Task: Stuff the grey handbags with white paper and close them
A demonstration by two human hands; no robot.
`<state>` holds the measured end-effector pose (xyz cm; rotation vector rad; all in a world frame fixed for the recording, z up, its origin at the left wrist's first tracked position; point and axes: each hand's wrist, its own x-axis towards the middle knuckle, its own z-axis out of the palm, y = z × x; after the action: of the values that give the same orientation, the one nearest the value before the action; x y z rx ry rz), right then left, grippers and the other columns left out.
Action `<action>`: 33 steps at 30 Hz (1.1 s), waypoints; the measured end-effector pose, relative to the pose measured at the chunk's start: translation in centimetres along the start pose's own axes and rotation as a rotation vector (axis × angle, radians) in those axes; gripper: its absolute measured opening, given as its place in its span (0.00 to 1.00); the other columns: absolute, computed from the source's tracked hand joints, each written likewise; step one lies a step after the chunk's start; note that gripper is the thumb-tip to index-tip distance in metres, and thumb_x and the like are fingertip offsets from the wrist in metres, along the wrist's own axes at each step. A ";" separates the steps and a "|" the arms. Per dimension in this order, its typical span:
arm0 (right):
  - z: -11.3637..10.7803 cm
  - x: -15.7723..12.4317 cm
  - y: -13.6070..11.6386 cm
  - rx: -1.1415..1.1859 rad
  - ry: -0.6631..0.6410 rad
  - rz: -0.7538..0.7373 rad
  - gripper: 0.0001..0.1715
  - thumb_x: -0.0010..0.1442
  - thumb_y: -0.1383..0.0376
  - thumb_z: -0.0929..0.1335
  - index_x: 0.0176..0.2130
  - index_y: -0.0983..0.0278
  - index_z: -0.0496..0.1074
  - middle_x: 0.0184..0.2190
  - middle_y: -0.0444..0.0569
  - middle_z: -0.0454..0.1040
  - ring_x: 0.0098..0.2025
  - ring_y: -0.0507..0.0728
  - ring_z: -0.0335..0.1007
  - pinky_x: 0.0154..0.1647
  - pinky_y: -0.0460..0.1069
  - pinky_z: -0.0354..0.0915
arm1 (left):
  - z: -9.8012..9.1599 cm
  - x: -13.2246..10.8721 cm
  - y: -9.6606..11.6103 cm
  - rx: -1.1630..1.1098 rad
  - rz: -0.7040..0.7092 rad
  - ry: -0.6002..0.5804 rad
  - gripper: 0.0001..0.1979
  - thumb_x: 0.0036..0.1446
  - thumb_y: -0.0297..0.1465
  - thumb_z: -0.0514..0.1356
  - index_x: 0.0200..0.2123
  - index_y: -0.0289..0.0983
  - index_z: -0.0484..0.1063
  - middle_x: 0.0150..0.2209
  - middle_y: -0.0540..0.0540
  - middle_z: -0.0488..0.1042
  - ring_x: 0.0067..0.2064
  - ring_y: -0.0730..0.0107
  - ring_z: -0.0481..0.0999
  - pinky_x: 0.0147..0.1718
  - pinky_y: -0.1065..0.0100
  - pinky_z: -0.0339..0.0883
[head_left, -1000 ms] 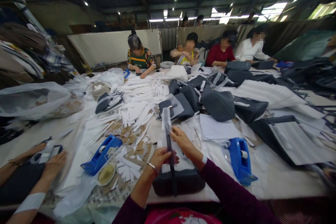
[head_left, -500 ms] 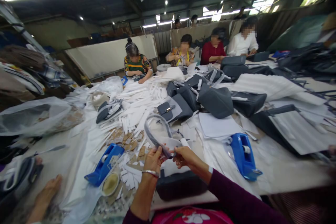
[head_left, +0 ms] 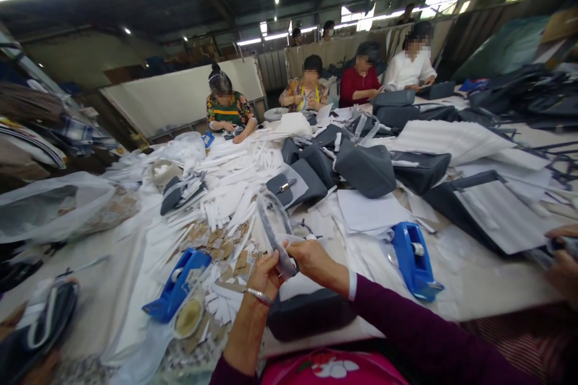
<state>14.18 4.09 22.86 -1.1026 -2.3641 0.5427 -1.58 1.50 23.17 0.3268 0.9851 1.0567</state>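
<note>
A looped grey bag strap (head_left: 265,227), covered in clear, shiny wrapping, stands up above the table in front of me. My left hand (head_left: 265,275) grips its lower end, thumb on top. Close beside it, my right hand (head_left: 313,260) is closed with fingertips at the same end of the strap; what exactly they pinch is hidden. Just below my hands lies a dark grey bag (head_left: 311,314), its top partly covered by white sheet material.
Blue tape dispensers stand at left (head_left: 178,283) and right (head_left: 416,261). A round tub (head_left: 189,317) sits near the left one. White strips (head_left: 221,210), brown scraps (head_left: 221,243) and dark bags (head_left: 365,168) cover the table. Co-workers sit opposite; other people's hands show at both sides.
The strap loop has turned to a narrower, more edge-on angle. My right hand has moved slightly left, closer to my left hand. A co-worker's hands have come into view at right.
</note>
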 end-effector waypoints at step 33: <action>2.1 0.2 2.0 0.609 0.431 0.034 0.14 0.52 0.49 0.69 0.26 0.56 0.75 0.29 0.49 0.67 0.36 0.61 0.64 0.40 0.56 0.59 | 2.1 1.8 -0.3 0.179 0.306 0.035 0.19 0.42 0.47 0.65 0.40 0.52 0.77 0.40 0.42 0.77 0.47 0.47 0.75 0.37 0.53 0.73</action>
<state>14.05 5.11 20.16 -0.8645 -1.6498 0.8642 0.52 3.33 23.25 0.6228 1.0860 1.2558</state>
